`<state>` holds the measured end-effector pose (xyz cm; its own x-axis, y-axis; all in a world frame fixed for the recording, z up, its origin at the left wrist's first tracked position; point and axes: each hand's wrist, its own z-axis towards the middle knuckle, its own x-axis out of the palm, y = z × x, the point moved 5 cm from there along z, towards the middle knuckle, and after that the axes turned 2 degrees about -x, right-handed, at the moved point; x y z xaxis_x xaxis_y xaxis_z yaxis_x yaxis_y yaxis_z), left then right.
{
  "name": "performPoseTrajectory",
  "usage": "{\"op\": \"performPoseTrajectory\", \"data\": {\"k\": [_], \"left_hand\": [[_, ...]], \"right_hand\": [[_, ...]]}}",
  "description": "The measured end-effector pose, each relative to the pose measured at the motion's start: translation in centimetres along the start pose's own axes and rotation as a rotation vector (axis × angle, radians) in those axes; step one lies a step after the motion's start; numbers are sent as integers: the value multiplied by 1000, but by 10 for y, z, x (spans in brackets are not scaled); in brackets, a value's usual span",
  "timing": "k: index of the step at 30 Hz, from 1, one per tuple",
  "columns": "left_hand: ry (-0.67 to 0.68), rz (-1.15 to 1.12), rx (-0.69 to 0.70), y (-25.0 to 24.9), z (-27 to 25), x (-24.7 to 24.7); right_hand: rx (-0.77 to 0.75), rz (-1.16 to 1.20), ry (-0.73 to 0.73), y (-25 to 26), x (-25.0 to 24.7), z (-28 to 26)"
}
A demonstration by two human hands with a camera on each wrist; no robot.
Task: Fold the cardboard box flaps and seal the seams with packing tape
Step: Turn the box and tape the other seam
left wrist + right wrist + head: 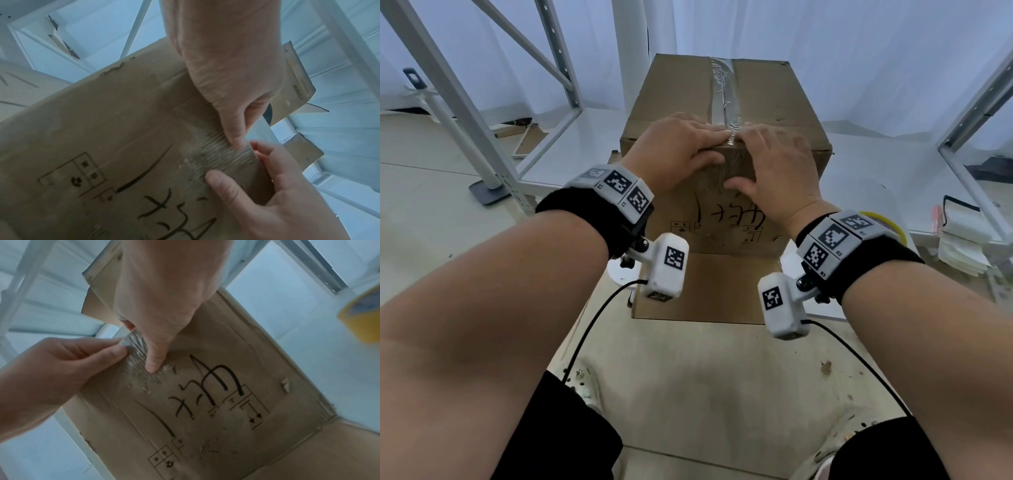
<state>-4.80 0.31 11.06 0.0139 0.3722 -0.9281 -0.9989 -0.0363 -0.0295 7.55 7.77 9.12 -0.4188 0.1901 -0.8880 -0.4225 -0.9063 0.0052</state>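
Note:
A brown cardboard box (pixel 681 92) stands upright in front of me, its top flaps folded shut. A strip of clear packing tape (pixel 726 89) runs along the centre seam and bends over the near top edge. My left hand (pixel 688 144) and right hand (pixel 770 154) lie side by side on that edge, fingers flat on top and thumbs on the front face. In the left wrist view my left thumb (pixel 236 134) presses the wrinkled tape end (pixel 216 154). My right thumb (pixel 154 360) presses the same tape end (pixel 135 344) from the other side.
A yellow roll of tape (pixel 362 318) lies on the white surface right of the box, partly behind my right wrist (pixel 887 222). Metal shelf frames stand at the left (pixel 465 113) and right (pixel 969 130). A stack of papers (pixel 962 240) sits far right. A loose bottom flap (pixel 705 291) juts toward me.

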Motion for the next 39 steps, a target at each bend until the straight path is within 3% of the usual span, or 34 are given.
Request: {"op": "performPoseTrajectory", "data": {"k": [7, 11, 15, 17, 19, 22, 27, 30, 34, 39], "left_hand": [[-132, 152, -10, -10, -15, 15], [-100, 288, 17, -12, -20, 19], [-81, 195, 6, -25, -11, -1], [-165, 215, 91, -33, -13, -8], [-201, 207, 112, -34, -15, -8], [-90, 159, 3, -34, -3, -6], [253, 188, -53, -25, 50, 9], [460, 151, -160, -8, 79, 23], [513, 91, -374, 12, 87, 37], [528, 6, -292, -15, 56, 11]], "right_hand": [[19, 21, 4, -2, 0, 6], [7, 103, -38, -3, -5, 8], [-16, 211, -105, -3, -9, 8], [42, 295, -148, -14, -19, 12], [159, 186, -98, -27, -23, 18], [283, 122, 99, -37, -13, 22], [274, 192, 141, -37, -14, 22], [260, 214, 123, -37, -16, 17], [258, 216, 131, -38, -13, 14], [257, 167, 164, -34, -12, 8]]}}
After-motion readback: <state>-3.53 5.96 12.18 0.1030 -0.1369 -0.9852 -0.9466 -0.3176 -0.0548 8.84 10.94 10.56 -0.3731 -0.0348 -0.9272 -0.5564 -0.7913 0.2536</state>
